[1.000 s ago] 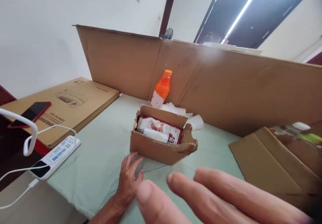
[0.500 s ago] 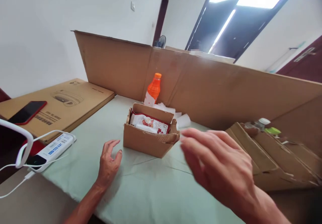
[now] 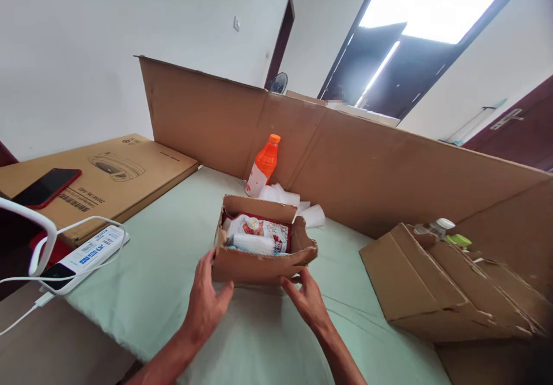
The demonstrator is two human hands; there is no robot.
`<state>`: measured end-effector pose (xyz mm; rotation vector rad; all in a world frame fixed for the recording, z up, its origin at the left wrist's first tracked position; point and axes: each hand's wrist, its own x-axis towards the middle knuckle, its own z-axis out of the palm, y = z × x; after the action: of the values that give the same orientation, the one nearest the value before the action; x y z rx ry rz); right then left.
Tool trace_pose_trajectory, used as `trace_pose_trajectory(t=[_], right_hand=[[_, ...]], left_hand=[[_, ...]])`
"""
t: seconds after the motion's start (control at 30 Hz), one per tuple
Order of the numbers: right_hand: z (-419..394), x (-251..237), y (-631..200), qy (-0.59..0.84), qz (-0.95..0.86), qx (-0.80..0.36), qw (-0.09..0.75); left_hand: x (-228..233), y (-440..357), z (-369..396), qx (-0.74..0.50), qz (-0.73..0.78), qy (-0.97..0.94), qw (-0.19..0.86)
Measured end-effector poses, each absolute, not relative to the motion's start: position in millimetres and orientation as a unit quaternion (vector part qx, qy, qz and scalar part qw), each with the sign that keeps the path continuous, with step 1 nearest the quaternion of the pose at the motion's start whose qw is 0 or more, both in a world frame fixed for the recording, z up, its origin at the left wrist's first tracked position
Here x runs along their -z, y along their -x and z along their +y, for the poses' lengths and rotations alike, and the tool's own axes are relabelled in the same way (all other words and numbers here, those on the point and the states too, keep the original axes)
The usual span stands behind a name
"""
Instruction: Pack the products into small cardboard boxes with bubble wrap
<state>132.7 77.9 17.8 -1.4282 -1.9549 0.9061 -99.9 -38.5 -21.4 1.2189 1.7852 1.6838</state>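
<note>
A small open cardboard box (image 3: 254,267) stands in the middle of the table, between my two hands. Inside lie a white and red printed packet (image 3: 263,227) and a clear-wrapped white bundle (image 3: 254,244). My left hand (image 3: 206,293) grips the near left corner, thumb along the front and fingers at the side. At the near right corner, my right hand (image 3: 306,298) has its thumb on the front and its fingers curled round the edge. An orange-capped bottle (image 3: 263,166) stands behind the box, beside translucent white rolled pieces (image 3: 311,216).
A tall cardboard panel (image 3: 207,108) borders the back of the pale green tabletop (image 3: 164,241). On the left are a flat carton (image 3: 164,163) bearing a phone (image 3: 47,188) and a white power bank (image 3: 86,258) with a cable. Larger cardboard boxes (image 3: 415,284) holding bottles stand right.
My right hand has come in from the right and closed on the box's right corner. My left hand has moved in to its left corner. The box sits slightly nearer to me.
</note>
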Motion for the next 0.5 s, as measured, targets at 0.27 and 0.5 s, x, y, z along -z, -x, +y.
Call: trace_pose_trajectory(t=[0.27, 0.5], right_hand=[[53.5, 3.6, -184.2, 0.496, -0.691, -0.394, 0.347], [65.9, 2.4, -161.2, 0.483, -0.646, -0.489, 0.332]], left_hand=[[36.5, 101.7, -86.4, -0.53, 0.63, -0.525, 0.215], [38.5, 115.2, -39.8, -0.559, 0.546, -0.54, 0.313]])
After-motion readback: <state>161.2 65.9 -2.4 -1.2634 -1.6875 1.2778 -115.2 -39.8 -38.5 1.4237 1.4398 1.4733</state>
